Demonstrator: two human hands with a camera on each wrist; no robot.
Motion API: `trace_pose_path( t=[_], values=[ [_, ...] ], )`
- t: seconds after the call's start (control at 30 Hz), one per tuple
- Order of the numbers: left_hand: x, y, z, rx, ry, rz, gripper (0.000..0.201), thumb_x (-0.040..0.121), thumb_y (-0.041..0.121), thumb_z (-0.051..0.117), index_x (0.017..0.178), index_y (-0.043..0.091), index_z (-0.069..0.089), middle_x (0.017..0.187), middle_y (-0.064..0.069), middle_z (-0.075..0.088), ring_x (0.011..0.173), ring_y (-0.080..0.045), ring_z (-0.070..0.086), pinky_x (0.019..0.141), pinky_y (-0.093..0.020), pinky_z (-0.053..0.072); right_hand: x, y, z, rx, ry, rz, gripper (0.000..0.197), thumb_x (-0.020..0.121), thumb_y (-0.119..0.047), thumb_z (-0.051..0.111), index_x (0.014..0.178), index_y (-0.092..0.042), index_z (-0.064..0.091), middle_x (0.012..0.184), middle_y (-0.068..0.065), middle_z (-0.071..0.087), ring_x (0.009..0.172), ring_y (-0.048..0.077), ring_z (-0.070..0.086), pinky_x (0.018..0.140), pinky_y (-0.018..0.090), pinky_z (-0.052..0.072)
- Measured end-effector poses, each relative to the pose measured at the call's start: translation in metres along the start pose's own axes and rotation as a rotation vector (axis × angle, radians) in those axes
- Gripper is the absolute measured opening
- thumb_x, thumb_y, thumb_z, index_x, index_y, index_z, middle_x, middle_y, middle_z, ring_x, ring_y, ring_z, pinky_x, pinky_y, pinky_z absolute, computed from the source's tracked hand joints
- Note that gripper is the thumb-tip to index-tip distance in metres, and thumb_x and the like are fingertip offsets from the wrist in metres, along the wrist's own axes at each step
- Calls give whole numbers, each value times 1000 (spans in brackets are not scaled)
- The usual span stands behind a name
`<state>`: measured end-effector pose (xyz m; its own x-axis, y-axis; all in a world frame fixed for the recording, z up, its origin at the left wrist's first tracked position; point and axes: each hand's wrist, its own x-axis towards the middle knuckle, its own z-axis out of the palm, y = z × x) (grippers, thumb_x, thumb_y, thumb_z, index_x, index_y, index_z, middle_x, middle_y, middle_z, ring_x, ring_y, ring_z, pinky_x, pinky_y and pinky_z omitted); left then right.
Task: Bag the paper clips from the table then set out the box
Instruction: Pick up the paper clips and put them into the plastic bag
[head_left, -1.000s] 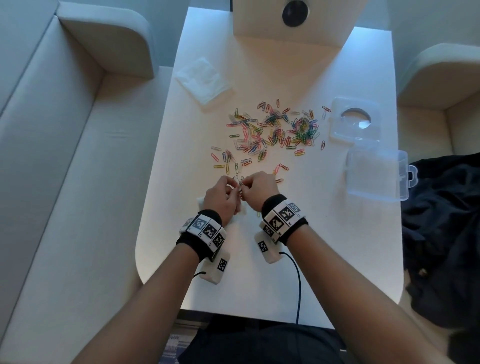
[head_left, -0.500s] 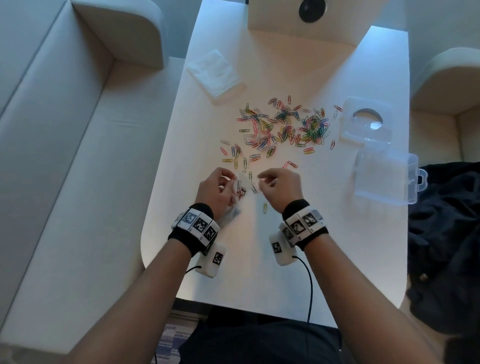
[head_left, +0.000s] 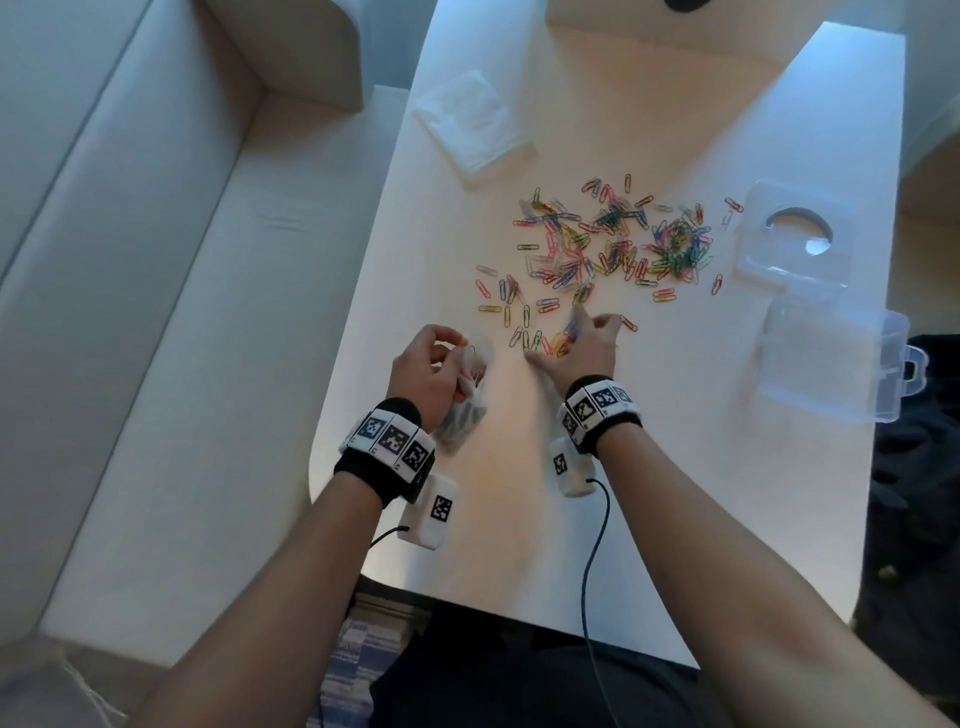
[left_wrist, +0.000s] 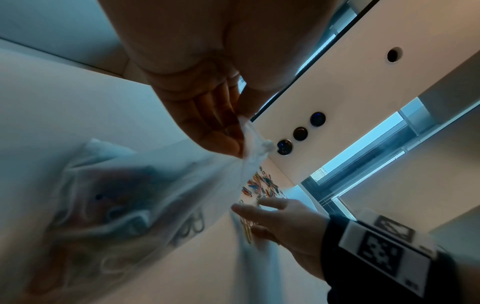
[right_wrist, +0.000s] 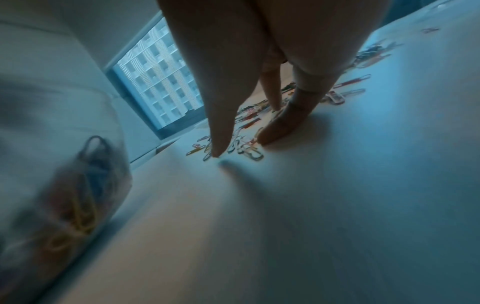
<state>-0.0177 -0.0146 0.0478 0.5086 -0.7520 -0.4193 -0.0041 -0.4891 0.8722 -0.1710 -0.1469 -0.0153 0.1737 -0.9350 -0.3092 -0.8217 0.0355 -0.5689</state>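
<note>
Several coloured paper clips (head_left: 608, 244) lie scattered across the middle of the white table (head_left: 675, 467). My left hand (head_left: 457, 358) pinches the bunched top of a clear plastic bag (head_left: 462, 415) with clips inside; in the left wrist view the fingers (left_wrist: 223, 142) grip the bag (left_wrist: 130, 195) as it hangs down. My right hand (head_left: 571, 338) is spread over the nearest clips with straight fingers. The right wrist view has the right hand (right_wrist: 240, 147) with thumb and fingertips (right_wrist: 275, 131) touching the table around a small cluster of clips (right_wrist: 249, 152). The clear box (head_left: 831, 364) stands at the right.
The box's clear lid (head_left: 795, 234) lies behind the box near the table's right edge. A white folded tissue (head_left: 472, 124) sits at the far left of the table. A pale sofa (head_left: 156, 312) runs along the left, and dark cloth (head_left: 919, 467) lies off the right edge.
The hands, together at the bag's mouth a second ago, have parted. My right hand moved forward onto the nearest clips and spread its fingers. The left hand drew left with the bag.
</note>
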Motion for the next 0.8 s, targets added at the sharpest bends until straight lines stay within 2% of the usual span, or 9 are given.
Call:
trace_pose_path(
  t=[0.1, 0.23, 0.37, 0.43, 0.53, 0.57, 0.63, 0.7, 0.8],
  values=[
    [-1, -2, 5, 7, -1, 8, 8, 99, 13, 54, 103, 10, 60, 79, -11, 69, 63, -23, 66, 65, -41, 61, 6, -5, 4, -79, 1, -104, 80, 67, -41, 85, 135, -12, 53, 124, 11, 40, 105, 21, 46, 102, 32, 43],
    [-1, -2, 10, 41, -14, 28, 8, 98, 14, 55, 103, 10, 61, 78, -9, 69, 62, -20, 66, 61, -38, 62, 9, -1, 5, -42, 62, -227, 31, 84, -21, 73, 111, -6, 71, 105, 13, 56, 86, 18, 48, 89, 39, 53],
    [1, -3, 14, 84, -27, 39, 7, 98, 16, 56, 102, 12, 61, 81, -9, 70, 63, -15, 67, 57, -32, 60, 12, 1, -5, -76, 58, -251, 15, 83, -13, 72, 95, -7, 77, 92, 10, 67, 80, 15, 54, 76, 25, 47],
    [3, -3, 15, 110, -41, 43, 7, 98, 16, 56, 102, 14, 61, 82, -8, 71, 66, -15, 68, 58, -29, 59, 14, 2, -16, -35, 25, -162, 13, 80, -14, 73, 91, -10, 79, 90, 5, 72, 80, 12, 60, 78, 18, 43],
    [4, -3, 20, 113, -53, 23, 6, 98, 16, 56, 101, 15, 61, 82, -9, 71, 68, -16, 68, 57, -27, 58, 15, 14, -30, 226, -66, 173, 17, 76, -22, 79, 92, -17, 79, 87, -5, 73, 83, 4, 62, 85, 14, 44],
    [4, -2, 23, 100, -57, 13, 6, 98, 15, 56, 101, 15, 61, 82, -11, 71, 68, -17, 68, 57, -27, 58, 13, 18, -34, 409, -112, 283, 18, 74, -21, 81, 92, -17, 79, 89, -4, 74, 85, 6, 66, 87, 17, 47],
    [4, -1, 29, 97, -68, 3, 6, 98, 14, 55, 100, 13, 60, 81, -14, 71, 63, -19, 66, 55, -26, 57, 3, 19, -42, 886, -211, 422, 19, 77, -7, 77, 96, -5, 76, 98, 12, 74, 91, 18, 70, 84, 23, 56],
    [4, 1, 36, 98, -85, -10, 6, 99, 13, 54, 100, 12, 59, 79, -16, 71, 56, -19, 65, 53, -25, 56, -9, 9, -49, 1165, -346, 439, 18, 85, 4, 65, 103, 4, 69, 102, 16, 72, 92, 20, 70, 77, 22, 58],
    [5, 6, 46, 81, -99, -21, 7, 99, 11, 53, 103, 10, 58, 77, -16, 72, 54, -20, 66, 51, -25, 55, -29, -13, -53, 1092, -509, 303, 17, 86, 3, 64, 102, 4, 69, 97, 12, 73, 89, 18, 70, 76, 21, 57]
  ],
)
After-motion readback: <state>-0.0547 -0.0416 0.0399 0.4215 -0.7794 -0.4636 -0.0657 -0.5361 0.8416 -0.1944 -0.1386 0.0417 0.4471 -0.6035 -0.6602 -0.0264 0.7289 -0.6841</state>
